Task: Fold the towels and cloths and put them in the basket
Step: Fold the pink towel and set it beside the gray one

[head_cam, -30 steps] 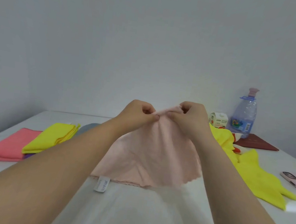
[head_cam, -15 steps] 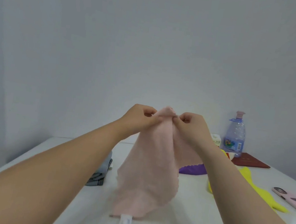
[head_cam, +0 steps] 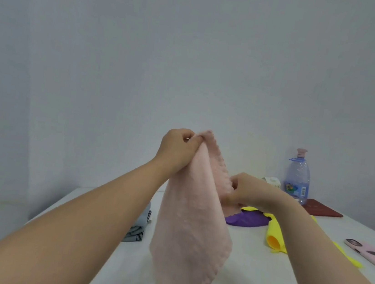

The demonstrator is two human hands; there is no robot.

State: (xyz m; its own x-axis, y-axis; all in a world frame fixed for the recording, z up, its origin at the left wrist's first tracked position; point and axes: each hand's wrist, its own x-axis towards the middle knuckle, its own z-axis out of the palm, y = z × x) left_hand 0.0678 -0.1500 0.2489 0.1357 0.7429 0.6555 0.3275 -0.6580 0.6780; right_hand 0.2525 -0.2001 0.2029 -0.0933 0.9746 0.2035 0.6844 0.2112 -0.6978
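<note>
Pink towelling hangs in the air over the table [head_cam: 258, 282]: the pink towel [head_cam: 192, 226] dangles long and narrow from the left hand [head_cam: 177, 150], which pinches its top corner. The right hand [head_cam: 249, 190], lower and apart from the left, pinches the far edge. Both grips take only a little fabric, so a slip would likely drop the towel in a heap, and uneven edges would give a crooked fold. Its lower end runs out of view.

Counted: one pink towel, one purple cloth [head_cam: 245, 219], one yellow cloth [head_cam: 277, 232], one grey striped cloth [head_cam: 139, 228], one water bottle [head_cam: 297, 177], one phone [head_cam: 371, 255]. No basket shows.
</note>
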